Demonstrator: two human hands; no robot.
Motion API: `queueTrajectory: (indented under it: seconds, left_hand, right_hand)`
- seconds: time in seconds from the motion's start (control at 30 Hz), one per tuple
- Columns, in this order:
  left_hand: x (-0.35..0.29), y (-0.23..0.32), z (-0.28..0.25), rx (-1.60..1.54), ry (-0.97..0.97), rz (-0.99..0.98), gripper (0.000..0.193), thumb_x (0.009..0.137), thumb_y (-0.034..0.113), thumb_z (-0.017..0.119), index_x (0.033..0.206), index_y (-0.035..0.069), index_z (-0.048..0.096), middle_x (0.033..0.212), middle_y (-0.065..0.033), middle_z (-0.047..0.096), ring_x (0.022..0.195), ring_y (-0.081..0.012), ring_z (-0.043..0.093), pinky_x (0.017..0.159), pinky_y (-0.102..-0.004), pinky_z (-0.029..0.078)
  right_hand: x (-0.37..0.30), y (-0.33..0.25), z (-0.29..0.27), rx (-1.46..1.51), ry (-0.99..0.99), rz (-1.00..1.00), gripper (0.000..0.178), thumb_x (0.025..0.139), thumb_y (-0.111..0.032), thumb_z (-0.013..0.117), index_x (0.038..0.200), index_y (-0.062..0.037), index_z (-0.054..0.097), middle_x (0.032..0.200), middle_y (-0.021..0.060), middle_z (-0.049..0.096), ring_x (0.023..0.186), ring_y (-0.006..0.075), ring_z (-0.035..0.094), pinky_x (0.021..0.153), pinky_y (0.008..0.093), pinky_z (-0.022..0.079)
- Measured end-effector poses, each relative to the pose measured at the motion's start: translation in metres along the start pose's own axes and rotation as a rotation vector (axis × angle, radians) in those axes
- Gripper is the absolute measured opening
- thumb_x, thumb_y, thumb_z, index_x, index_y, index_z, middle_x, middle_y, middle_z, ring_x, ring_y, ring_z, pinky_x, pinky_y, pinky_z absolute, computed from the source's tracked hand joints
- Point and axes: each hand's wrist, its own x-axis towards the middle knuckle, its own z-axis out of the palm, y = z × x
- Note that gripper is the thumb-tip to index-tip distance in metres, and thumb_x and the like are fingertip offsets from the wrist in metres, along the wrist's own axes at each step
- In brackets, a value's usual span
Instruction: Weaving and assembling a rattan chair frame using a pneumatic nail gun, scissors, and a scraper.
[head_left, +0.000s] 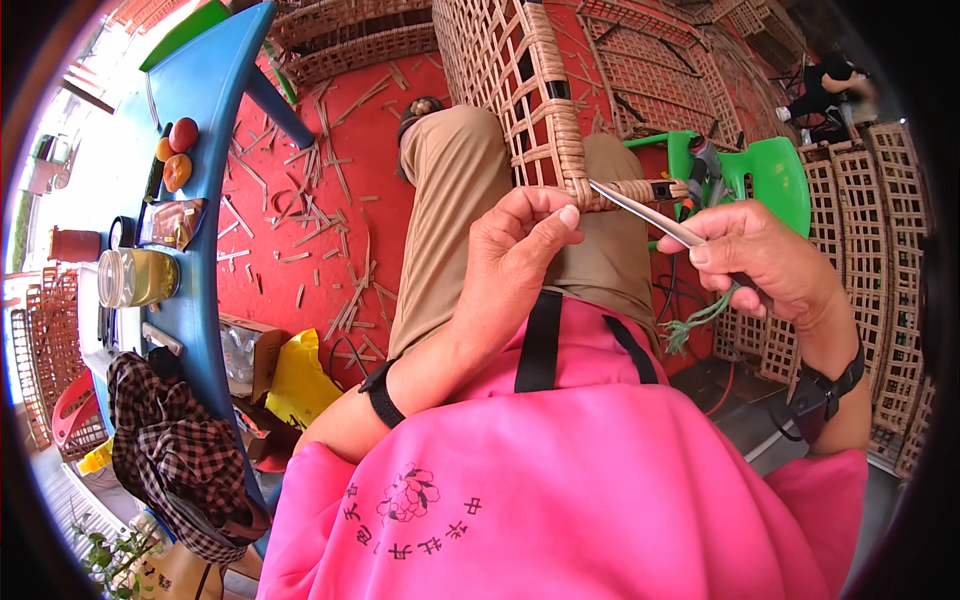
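Observation:
A woven wicker basket frame [528, 95] rests across my lap, with a wrapped corner and open square mesh. My left hand [520, 235] is closed at its lower corner, thumb and forefinger pinched on the weave. In my right hand [765, 260] is a long, tapering metal awl [655, 220], its tip touching the wrapped rim beside my left fingers. My fist covers most of the handle. A frayed green cord [700, 318] hangs from the handle end.
A blue table [212, 210] at left carries fruit, a jar of yellowish liquid [140, 277] and a checked cloth [175, 450]. Cut cane strips [335, 205] litter the red floor. At right are a green chair [770, 175], pliers-like tools and stacked wicker panels [865, 260]. Another person [828, 90] sits far right.

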Motion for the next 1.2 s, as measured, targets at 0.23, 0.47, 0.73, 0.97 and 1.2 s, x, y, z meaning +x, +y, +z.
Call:
queueTrajectory:
  seconds: [0.23,0.47,0.73,0.97,1.2]
  left_hand:
    - [0.000,-0.002,-0.003,-0.022,0.035,0.008,0.018,0.098,0.016,0.064,0.107,0.001,0.064,0.096,-0.0033,0.066,0.088,-0.0108,0.063,0.085,-0.0262,0.051]
    - [0.001,0.000,0.002,-0.011,0.023,-0.020,0.018,0.098,0.016,0.064,0.107,0.001,0.064,0.095,-0.0036,0.067,0.088,-0.0113,0.063,0.086,-0.0266,0.050]
    - [0.001,-0.001,0.003,0.002,0.071,0.005,0.017,0.098,0.015,0.065,0.104,0.000,0.064,0.093,-0.0020,0.065,0.084,-0.0095,0.060,0.080,-0.0251,0.049]
    - [0.002,-0.002,0.004,0.012,0.059,-0.016,0.018,0.099,0.017,0.063,0.106,0.000,0.064,0.097,-0.0033,0.067,0.087,-0.0104,0.062,0.084,-0.0258,0.049]
    - [0.001,-0.002,0.003,-0.009,0.035,-0.004,0.017,0.099,0.016,0.063,0.107,0.001,0.064,0.098,-0.0030,0.067,0.088,-0.0107,0.063,0.085,-0.0262,0.050]
  right_hand:
    - [0.022,0.032,0.012,-0.057,0.056,-0.137,0.029,0.092,-0.022,0.067,0.110,0.0009,0.069,0.065,-0.0033,0.053,0.044,0.0001,0.042,0.035,0.0155,0.032]
    - [0.028,0.025,-0.013,-0.266,0.066,-0.325,0.028,0.091,-0.024,0.070,0.104,0.0003,0.072,0.069,-0.0045,0.056,0.056,0.0017,0.044,0.047,0.0191,0.034]
    - [0.024,0.012,-0.016,-0.849,0.200,-0.704,0.022,0.088,-0.015,0.069,0.101,0.0029,0.069,0.066,0.0070,0.056,0.055,0.0123,0.051,0.053,0.0291,0.041]
    - [0.016,0.017,-0.011,-0.645,0.208,-0.567,0.019,0.090,-0.014,0.067,0.096,0.0032,0.066,0.066,0.0062,0.055,0.061,0.0126,0.050,0.058,0.0300,0.042]
    - [0.008,0.024,-0.005,-0.472,0.151,-0.389,0.020,0.093,-0.017,0.065,0.089,0.0024,0.065,0.069,-0.0009,0.051,0.068,0.0076,0.047,0.059,0.0265,0.039]
